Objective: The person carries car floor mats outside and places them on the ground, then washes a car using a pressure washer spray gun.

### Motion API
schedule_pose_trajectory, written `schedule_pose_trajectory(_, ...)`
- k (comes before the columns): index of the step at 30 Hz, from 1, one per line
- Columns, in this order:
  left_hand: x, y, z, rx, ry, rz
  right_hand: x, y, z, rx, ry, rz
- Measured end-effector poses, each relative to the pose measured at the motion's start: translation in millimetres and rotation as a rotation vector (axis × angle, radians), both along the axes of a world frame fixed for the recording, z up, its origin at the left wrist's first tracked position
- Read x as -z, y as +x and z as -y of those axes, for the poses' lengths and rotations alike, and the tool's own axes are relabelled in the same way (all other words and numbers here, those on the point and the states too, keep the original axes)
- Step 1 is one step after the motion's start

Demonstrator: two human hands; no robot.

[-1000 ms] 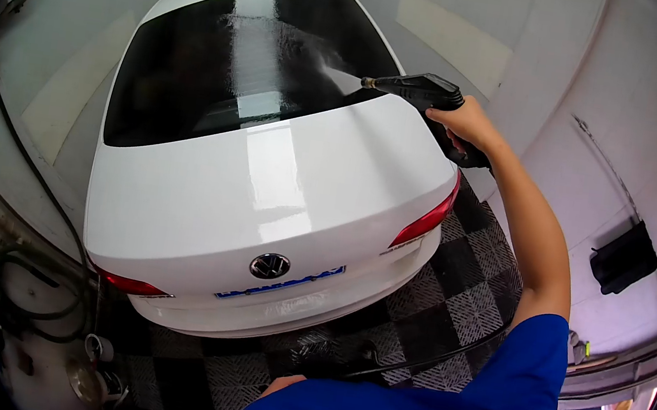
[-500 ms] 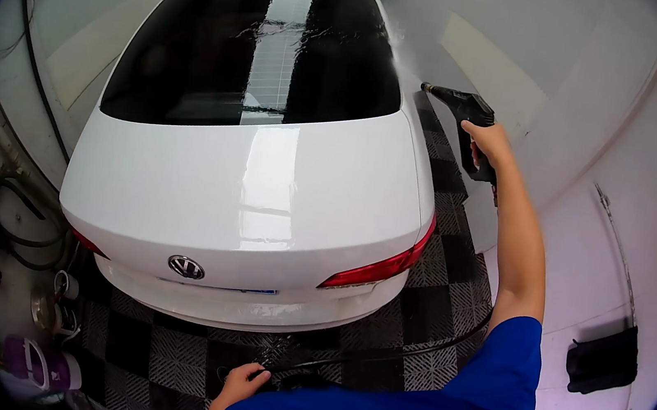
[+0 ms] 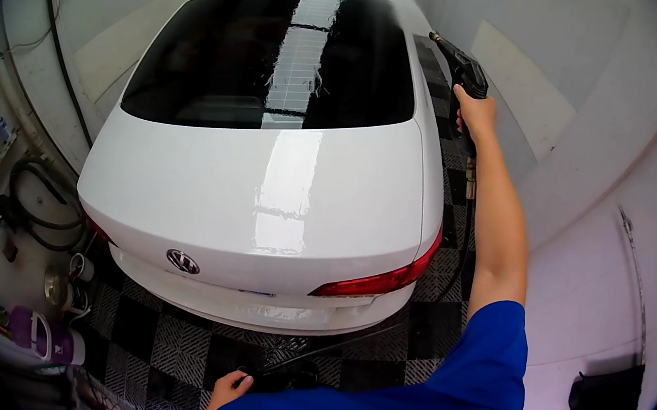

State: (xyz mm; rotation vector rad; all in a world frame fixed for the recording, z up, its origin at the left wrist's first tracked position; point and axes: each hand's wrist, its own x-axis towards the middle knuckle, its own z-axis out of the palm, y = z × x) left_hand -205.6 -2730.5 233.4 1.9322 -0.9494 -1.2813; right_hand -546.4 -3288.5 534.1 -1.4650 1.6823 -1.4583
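My right hand (image 3: 476, 112) is wrapped around the grip of a black pressure washer gun (image 3: 464, 67), held out at arm's length beside the right side of a white car (image 3: 207, 181). The gun's nozzle points forward and to the left, and fine mist hangs over the roof edge. Water runs down the dark rear window (image 3: 215, 57). From the gun a black hose (image 3: 465, 248) drops toward the floor. Low in front of me, my left hand (image 3: 228, 389) has curled fingers near a hose line on the floor; whatever it may hold is hidden.
Black and grey floor tiles (image 3: 177, 343) surround the car. A coiled hose (image 3: 46, 205) hangs on the left wall above a purple container (image 3: 66, 340) and small buckets. On the right wall hangs a black cloth-like item (image 3: 606, 399).
My right hand and the gun have moved up and slightly left, with the nozzle aimed further forward. Mist now drifts over the roof's right side. The view has shifted slightly.
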Motion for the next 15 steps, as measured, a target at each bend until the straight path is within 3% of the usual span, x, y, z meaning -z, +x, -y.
schedule_pose_trajectory(7, 10.4, 3.4, -16.5, -0.047, -0.029, -0.037, 22.4, -13.7, 16.1, -0.012, 0.252, -0.156)
schedule_pose_trajectory(15, 4.8, -4.3, -23.8, -0.113, 0.023, 0.029, 9.3, 7.8, 27.2, -0.033, 0.052, -0.043)
